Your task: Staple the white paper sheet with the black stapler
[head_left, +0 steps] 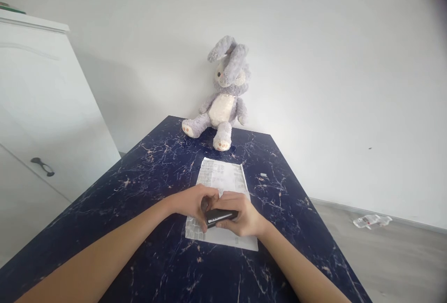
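Observation:
Both my hands meet over a printed sheet of paper (pixel 223 178) lying on the dark blue marbled table (pixel 146 177). My right hand (pixel 244 217) grips a small black oblong object (pixel 220 216), fingers wrapped round it. My left hand (pixel 193 204) is closed too, its fingers touching the left end of the same black object. What the object is I cannot make out. The near part of the paper is hidden under my hands.
A grey and cream plush rabbit (pixel 223 96) sits at the table's far edge against the white wall. A white cabinet (pixel 38 107) with a dark handle stands to the left. Crumpled clear plastic (pixel 372 220) lies on the grey floor at right.

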A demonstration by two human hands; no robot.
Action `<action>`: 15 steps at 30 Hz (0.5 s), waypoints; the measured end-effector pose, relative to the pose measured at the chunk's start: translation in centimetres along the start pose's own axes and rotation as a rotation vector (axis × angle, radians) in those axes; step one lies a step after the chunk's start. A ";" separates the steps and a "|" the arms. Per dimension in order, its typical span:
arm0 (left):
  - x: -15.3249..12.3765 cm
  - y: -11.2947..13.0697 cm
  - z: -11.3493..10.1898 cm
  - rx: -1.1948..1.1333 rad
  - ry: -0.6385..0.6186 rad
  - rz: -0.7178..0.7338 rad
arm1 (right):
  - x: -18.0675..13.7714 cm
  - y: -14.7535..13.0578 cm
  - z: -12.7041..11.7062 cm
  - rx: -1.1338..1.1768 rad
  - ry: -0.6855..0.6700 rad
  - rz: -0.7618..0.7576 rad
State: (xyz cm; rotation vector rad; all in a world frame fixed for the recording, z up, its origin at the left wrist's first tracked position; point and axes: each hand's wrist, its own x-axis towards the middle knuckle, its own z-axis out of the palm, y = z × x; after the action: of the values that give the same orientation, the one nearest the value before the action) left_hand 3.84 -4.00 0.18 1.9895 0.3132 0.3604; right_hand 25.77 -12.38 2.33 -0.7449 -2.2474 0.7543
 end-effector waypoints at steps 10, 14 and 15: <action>0.0 -0.3 -0.5 0.158 0.263 0.025 | -1.3 2.4 -2.1 -0.098 0.292 0.195; -0.1 0.0 0.1 0.452 0.266 0.036 | -3.6 5.7 -6.3 -0.199 0.606 0.417; -0.1 0.0 0.3 0.548 0.227 0.038 | -4.3 6.5 -7.2 -0.220 0.638 0.468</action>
State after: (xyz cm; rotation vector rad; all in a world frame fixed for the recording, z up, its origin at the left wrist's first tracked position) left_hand 3.85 -4.28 0.07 2.4965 0.5648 0.5726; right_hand 35.58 -8.68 0.78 -1.4206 -1.5989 0.3863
